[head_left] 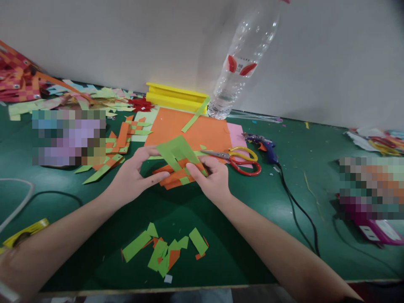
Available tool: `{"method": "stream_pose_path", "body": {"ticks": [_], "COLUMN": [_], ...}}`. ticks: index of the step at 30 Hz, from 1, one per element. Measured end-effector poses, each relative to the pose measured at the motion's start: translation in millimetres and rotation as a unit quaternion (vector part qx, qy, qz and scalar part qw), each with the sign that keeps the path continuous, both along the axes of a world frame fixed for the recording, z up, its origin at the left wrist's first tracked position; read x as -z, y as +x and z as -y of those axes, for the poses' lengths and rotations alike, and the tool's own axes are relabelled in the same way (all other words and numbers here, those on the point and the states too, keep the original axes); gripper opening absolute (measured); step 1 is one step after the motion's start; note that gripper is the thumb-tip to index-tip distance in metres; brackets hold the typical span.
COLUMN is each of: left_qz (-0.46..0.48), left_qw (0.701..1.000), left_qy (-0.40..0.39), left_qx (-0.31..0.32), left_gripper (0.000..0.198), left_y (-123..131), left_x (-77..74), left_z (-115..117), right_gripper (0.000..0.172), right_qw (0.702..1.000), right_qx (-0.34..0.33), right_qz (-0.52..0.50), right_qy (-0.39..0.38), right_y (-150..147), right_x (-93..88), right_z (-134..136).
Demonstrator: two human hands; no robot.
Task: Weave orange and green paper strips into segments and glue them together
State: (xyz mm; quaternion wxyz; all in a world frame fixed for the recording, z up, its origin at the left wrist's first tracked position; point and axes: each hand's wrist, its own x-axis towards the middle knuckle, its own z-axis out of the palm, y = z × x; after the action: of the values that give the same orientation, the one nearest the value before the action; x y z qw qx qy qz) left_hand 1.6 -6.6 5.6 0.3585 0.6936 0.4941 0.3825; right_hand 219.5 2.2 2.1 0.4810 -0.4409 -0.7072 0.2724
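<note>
Weave [181, 164] above the worktop [233, 248], scissors [231, 158] at its 3 o'clock, scraps [157, 254] at 6, probably needs light, even tension while left grip [134, 173] and right grip [216, 179] pinch its opposite sides.

Free passage: tabletop [236, 256] between paper scraps [159, 254] and right forearm [268, 237]. Obstacles: 1 pair of scissors [231, 158] just beside the right hand [214, 179], 1 glue gun [269, 149] farther right, 1 bottle [240, 63] behind.

Single head-worn view, forward and down, close over green table [240, 252] toward pale wall [126, 42]
</note>
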Motion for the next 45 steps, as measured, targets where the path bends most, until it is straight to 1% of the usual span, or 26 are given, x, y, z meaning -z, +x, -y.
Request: {"method": "stream_pose_path", "body": {"ticks": [1,3,6,10,13,14,16,18,19,21,23,24,26,28,30,33,37,40,43,45], "left_qz": [-0.008,-0.023,-0.053,-0.059,-0.044,-0.021,0.065,0.174,0.223,0.285,0.301,0.295,0.27,0.232,0.188,0.137,0.108,0.094,0.098,0.116], "left_qw": [1.0,0.999,0.997,0.996,0.996,0.996,0.989,0.968,0.954,0.933,0.926,0.926,0.932,0.946,0.964,0.98,0.986,0.988,0.989,0.987], "left_qy": [-0.017,-0.042,-0.056,-0.057,-0.07,-0.083,-0.129,-0.183,-0.202,-0.216,-0.215,-0.217,-0.219,-0.209,-0.185,-0.145,-0.128,-0.119,-0.107,-0.109], "left_qx": [0.006,0.014,0.01,0.035,0.036,0.029,0.01,-0.006,-0.003,0.031,0.077,0.095,0.103,0.081,0.044,0.006,-0.025,-0.03,-0.026,-0.037], "left_gripper": [0.041,0.034,0.032,0.031,0.027,0.027,0.032,0.045,0.052,0.062,0.063,0.061,0.057,0.051,0.044,0.034,0.034,0.034,0.033,0.033], "left_y": [-0.2,0.1,1.2,0.0,-3.3,-4.4,-5.6,-4.7,-3.4,0.5,4.8,6.6,9.0,9.5,9.1,8.9,10.5,11.2,11.0,11.0], "left_x": [0.0,-1.6,-6.1,-9.1,-5.7,-4.0,-1.1,-0.1,-0.5,-2.0,-3.3,-3.4,-2.1,0.6,3.4,5.4,4.0,3.2,2.8,2.3], "left_z": [0.4,1.3,1.3,-2.1,-4.1,-4.2,-3.9,-3.2,-2.9,-2.0,-0.7,0.2,2.2,4.2,5.6,6.8,7.9,8.5,9.0,9.2], "right_gripper": [0.025,0.023,0.021,0.021,0.023,0.023,0.022,0.023,0.025,0.029,0.031,0.032,0.031,0.028,0.023,0.019,0.02,0.018,0.015,0.014], "right_qw": [0.999,0.989,0.97,0.951,0.949,0.95,0.948,0.938,0.931,0.915,0.907,0.908,0.916,0.928,0.939,0.952,0.965,0.973,0.978,0.979], "right_qx": [-0.015,-0.064,-0.121,-0.177,-0.198,-0.197,-0.187,-0.167,-0.156,-0.136,-0.124,-0.118,-0.099,-0.078,-0.063,-0.058,-0.061,-0.049,-0.041,-0.042], "right_qz": [-0.02,-0.063,-0.125,-0.148,-0.128,-0.12,-0.127,-0.175,-0.209,-0.272,-0.305,-0.31,-0.306,-0.289,-0.261,-0.217,-0.181,-0.159,-0.145,-0.138], "right_qy": [-0.047,-0.115,-0.172,-0.208,-0.209,-0.21,-0.224,-0.247,-0.256,-0.265,-0.261,-0.256,-0.239,-0.222,-0.216,-0.209,-0.182,-0.16,-0.144,-0.145], "right_y": [-1.2,-3.1,-4.0,-1.3,1.4,1.9,1.9,0.4,-0.9,-4.2,-7.9,-9.7,-13.0,-15.8,-17.9,-19.7,-19.8,-18.7,-17.0,-16.0], "right_x": [0.1,1.4,4.8,6.8,6.4,6.5,7.5,9.7,11.0,13.6,15.1,15.1,13.4,10.2,6.7,3.3,2.7,2.7,2.0,1.6], "right_z": [0.1,-1.4,-6.6,-12.6,-14.7,-15.1,-15.6,-15.6,-15.3,-13.9,-11.2,-9.3,-4.7,0.1,4.3,8.7,12.0,12.5,11.1,9.9]}}
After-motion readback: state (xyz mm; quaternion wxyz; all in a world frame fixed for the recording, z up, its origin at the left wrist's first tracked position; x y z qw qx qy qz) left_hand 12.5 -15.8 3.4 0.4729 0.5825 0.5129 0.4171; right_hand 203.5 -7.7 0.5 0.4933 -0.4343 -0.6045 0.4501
